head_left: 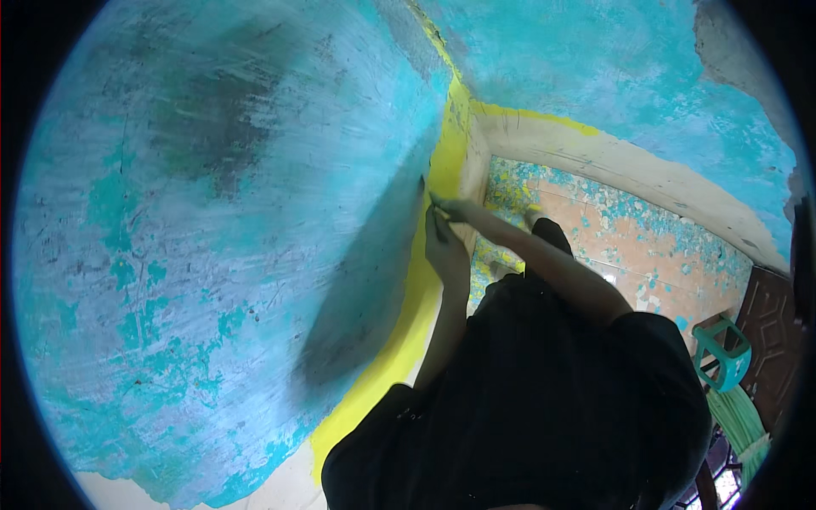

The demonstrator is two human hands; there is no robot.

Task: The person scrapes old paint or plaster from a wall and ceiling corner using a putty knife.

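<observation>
My right hand [459,211] is at the yellow band [449,157] on the wall, near the inner corner. Its fingers are closed, and whatever they grip is too small to make out. Just below it, my left hand [444,246] is raised to the same spot, fingers together and pointing up. The two hands nearly touch, so what lies between them is hidden. Left of the band stretches the blue wall [212,255], patchy and scratched, with my shadow on it.
Blue and yellow paint flakes [510,183] litter the tiled floor [612,234]. A green plastic stool [722,355] stands at the right beside a brown panelled door [772,319]. Light green cloth [739,425] hangs below the stool. The adjoining wall [595,59] meets the corner.
</observation>
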